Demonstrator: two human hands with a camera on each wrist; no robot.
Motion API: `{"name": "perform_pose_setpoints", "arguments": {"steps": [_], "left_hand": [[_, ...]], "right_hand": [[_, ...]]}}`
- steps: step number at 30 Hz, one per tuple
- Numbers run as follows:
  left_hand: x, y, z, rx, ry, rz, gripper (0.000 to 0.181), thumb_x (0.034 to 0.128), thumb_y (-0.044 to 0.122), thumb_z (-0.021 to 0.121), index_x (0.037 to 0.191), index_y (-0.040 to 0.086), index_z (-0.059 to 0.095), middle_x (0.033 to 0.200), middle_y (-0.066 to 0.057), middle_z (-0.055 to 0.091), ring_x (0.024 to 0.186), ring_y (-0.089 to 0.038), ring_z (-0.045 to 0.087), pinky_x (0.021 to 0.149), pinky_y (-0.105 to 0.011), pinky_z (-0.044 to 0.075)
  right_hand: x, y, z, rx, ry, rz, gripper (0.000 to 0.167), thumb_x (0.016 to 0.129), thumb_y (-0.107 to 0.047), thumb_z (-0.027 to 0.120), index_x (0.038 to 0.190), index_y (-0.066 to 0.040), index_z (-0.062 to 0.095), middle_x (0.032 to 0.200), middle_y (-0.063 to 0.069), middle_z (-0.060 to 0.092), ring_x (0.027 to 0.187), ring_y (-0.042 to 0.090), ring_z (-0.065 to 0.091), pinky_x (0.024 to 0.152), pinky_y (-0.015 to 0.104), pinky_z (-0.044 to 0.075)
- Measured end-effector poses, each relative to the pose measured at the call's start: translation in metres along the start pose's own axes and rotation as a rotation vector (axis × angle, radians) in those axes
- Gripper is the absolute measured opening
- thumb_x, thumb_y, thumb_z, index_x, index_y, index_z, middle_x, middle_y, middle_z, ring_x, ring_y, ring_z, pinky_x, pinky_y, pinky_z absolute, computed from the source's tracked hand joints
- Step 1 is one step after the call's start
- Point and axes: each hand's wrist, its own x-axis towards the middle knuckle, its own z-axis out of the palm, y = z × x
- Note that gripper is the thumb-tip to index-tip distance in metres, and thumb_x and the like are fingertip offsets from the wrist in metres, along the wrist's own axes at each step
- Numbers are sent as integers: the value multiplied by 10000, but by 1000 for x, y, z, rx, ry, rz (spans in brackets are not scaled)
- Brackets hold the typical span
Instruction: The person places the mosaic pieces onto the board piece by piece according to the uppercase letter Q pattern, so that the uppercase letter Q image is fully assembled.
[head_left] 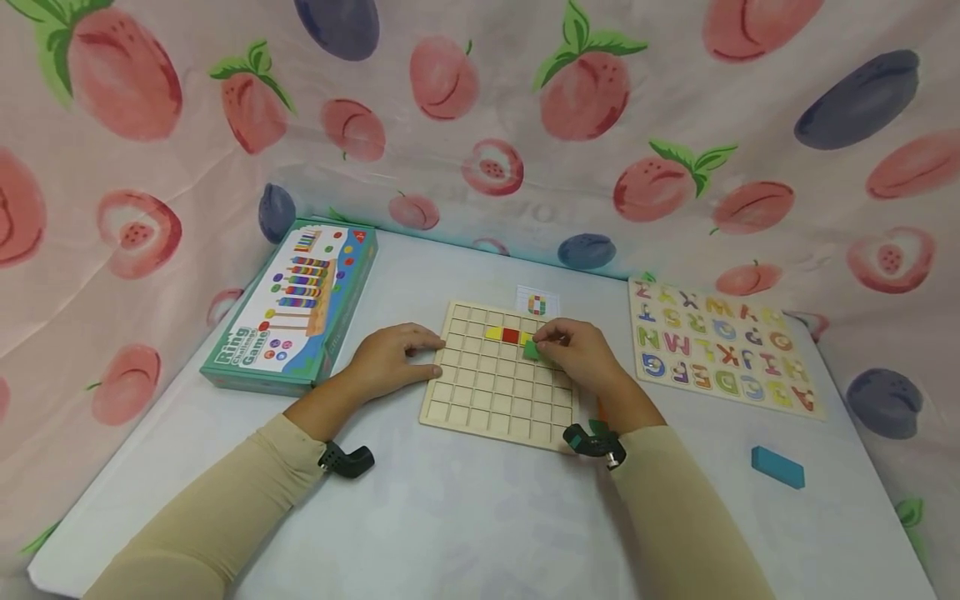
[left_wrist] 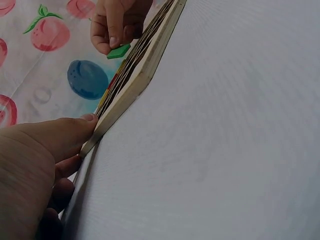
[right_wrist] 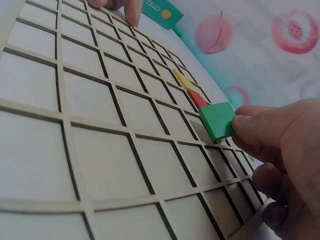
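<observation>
A wooden grid board (head_left: 480, 393) lies on the white table. My right hand (head_left: 581, 354) pinches a green square tile (right_wrist: 218, 120) between thumb and fingers, tilted above the board's upper right part. A red tile (head_left: 511, 336) sits in the grid, with a yellow piece (head_left: 494, 332) to its left and another yellow piece (head_left: 526, 338) to its right, partly covered. At the board's left edge, my left hand (head_left: 390, 362) touches the wood with thumb and fingertips, its fingers fairly straight. The left wrist view shows its thumb (left_wrist: 75, 130) against the board's side.
Behind the board lies a small pattern card (head_left: 537, 302). A Ring Challenge Game box (head_left: 288, 300) is on the left. To the right are a wooden letter board (head_left: 716, 346) and a blue block (head_left: 777, 467). A green piece (head_left: 597, 427) shows partly beside my right wrist.
</observation>
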Motion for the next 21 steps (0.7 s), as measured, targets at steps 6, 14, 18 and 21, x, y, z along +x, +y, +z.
{"name": "perform_pose_setpoints", "arguments": {"steps": [6,14,18,21], "left_hand": [[1,-2,2,2,2,0,426,908,347,880,1299,200,795,1334,36,720,1063,-165,648,906,-418,513],[0,-1,1,7,3,1,427,907,349,881,1300,207,795,1332,42,721,1047,-160,644,896,-416,514],[0,-1,1,3,2,4,424,909,348,880,1300,209,794,1333,45,719,1053,-159,644,899,-417,513],[0,0,1,5,3,8,425,907,348,883,1300,212,795,1329,49,720,1050,-158,645,896,-415,514]], "right_hand": [[-1,-3,8,0,36,-8,82,1040,-127,710,1087,-138,776,1020,61,685,929,271,544,812,405,441],[-3,1,17,-103,51,-21,91,1029,-145,730,1100,-162,785,1060,37,725,933,236,616,824,388,476],[-5,-1,18,-113,41,-16,132,1006,-157,759,1133,-154,795,1103,40,726,971,247,609,872,404,469],[-7,-2,17,-115,33,-13,165,999,-168,768,1159,-145,800,1149,45,724,1004,259,599,905,416,463]]}}
